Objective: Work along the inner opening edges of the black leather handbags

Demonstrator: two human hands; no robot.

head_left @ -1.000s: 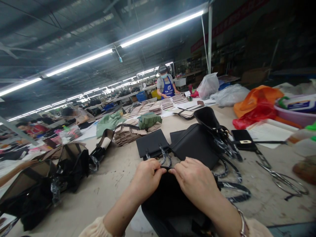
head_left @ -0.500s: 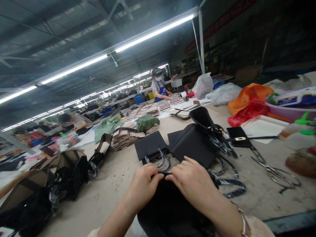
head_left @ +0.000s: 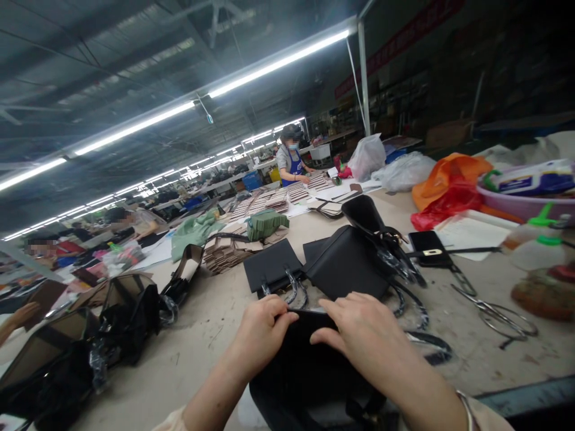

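Note:
A black bag (head_left: 309, 371) stands in front of me at the near side of the table, its mouth facing up and its inside dark. My left hand (head_left: 263, 335) is closed on the far rim, thumb and fingers pinching it. Close by on the right, my right hand (head_left: 366, 335) has its thumb spread away from its fingers over the bag's opening; its fingertips are partly hidden behind the hand. Just beyond lie black bags, one flat (head_left: 273, 266) and one larger (head_left: 350, 263), with plastic-wrapped handles (head_left: 294, 290).
Scissors (head_left: 498, 317), a phone (head_left: 429, 248) and green-capped bottles (head_left: 539, 248) lie on the right. More bags (head_left: 130, 317) line the left, near another person's hand (head_left: 24, 314). Stacked brown pieces (head_left: 229, 251) sit farther back. A person in a blue apron (head_left: 294, 164) works beyond.
My right hand has shifted right, away from my left hand, and its thumb has parted from the rim. The bag's mouth shows wider. At far left, another person's hand now holds a brown piece.

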